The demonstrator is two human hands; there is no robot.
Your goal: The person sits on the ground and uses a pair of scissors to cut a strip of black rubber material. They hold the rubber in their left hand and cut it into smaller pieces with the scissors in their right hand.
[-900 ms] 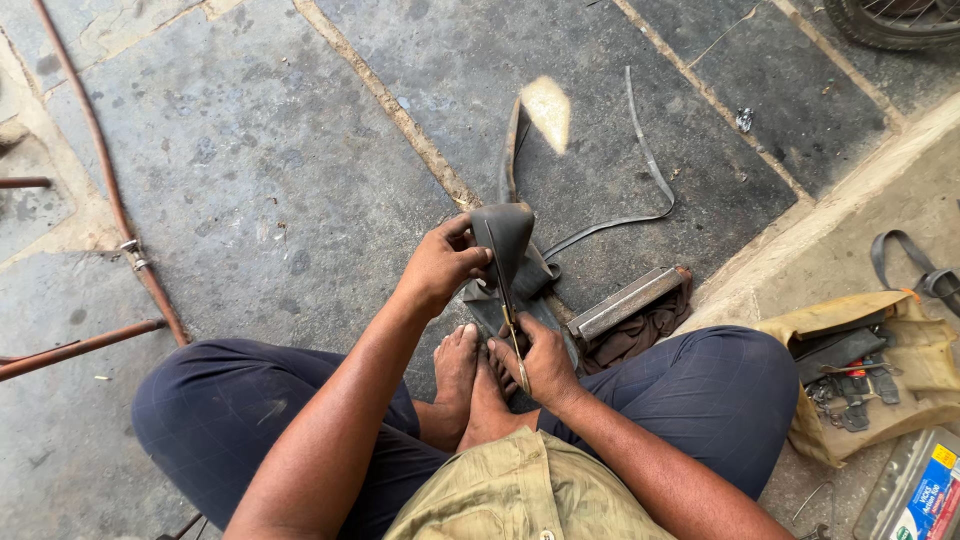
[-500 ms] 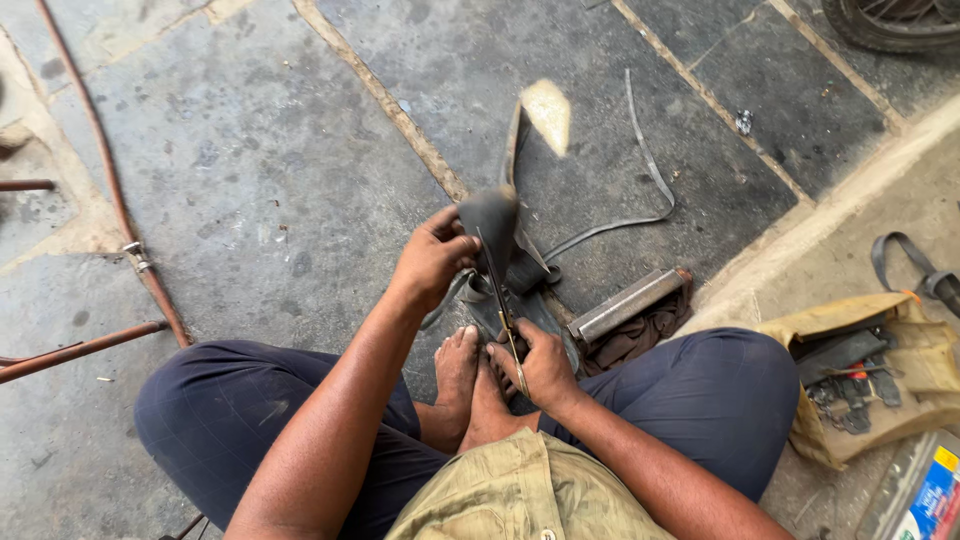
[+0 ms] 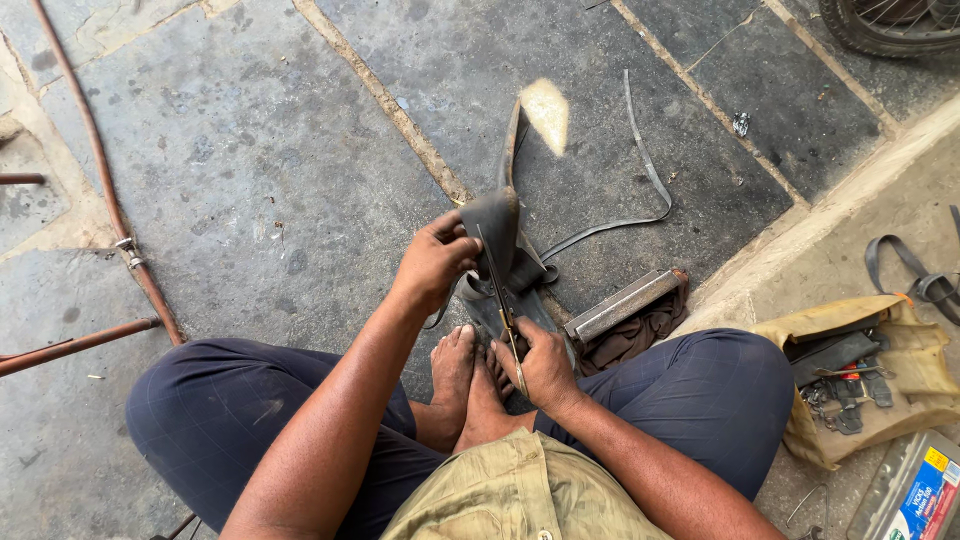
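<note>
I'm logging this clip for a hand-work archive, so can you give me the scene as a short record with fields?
Setting: stone-slab floor, person seated cross-legged, barefoot
Left hand: grips folded black rubber inner tube
Right hand: holds scissors, blades on the tube
Beside knee: metal bar on dark cloth
Right side: tan tool bag with tools
Far left: reddish hose
Top right: wheel

The rubber tube piece [image 3: 497,225] looks matt black and flexible, its cut strip [image 3: 640,160] thin and dull. The scissors [image 3: 503,310] seem to be worn metal with a faint sheen. The metal bar [image 3: 625,305] is dull grey. The stone floor [image 3: 250,170] is rough and dusty. The tool bag [image 3: 905,370] is coarse tan cloth.
</note>
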